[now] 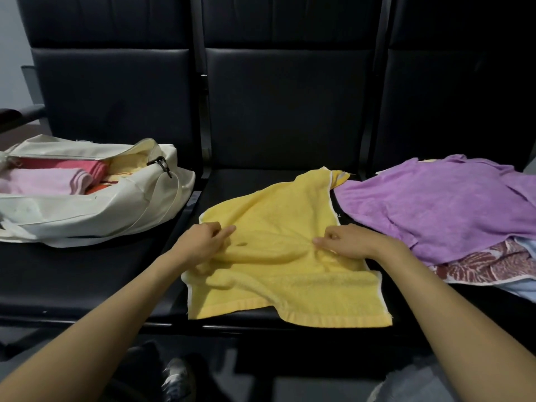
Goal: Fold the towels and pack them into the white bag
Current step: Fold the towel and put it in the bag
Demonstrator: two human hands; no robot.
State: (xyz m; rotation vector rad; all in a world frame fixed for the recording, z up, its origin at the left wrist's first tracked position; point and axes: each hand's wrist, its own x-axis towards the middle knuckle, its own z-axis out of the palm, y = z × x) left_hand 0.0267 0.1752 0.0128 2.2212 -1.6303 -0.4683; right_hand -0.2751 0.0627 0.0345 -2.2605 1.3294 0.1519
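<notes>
A yellow towel [275, 210] lies rumpled on the middle black seat. My left hand [203, 242] rests on its left part, fingers curled and bunching the cloth. My right hand [342, 240] pinches a fold of the same towel near its middle. On the left seat the white bag [95, 210] lies open, with folded pink, red and yellow towels [58, 177] inside. A purple towel [435, 204] tops a pile on the right seat, over a red-and-white patterned towel [478, 268] and a pale blue one [522, 288].
Three black padded seats [284, 111] with backrests stand in a row; an armrest [20, 116] sticks out at the far left. Below the seat edge are my knees and a shoe [177, 378] on the floor.
</notes>
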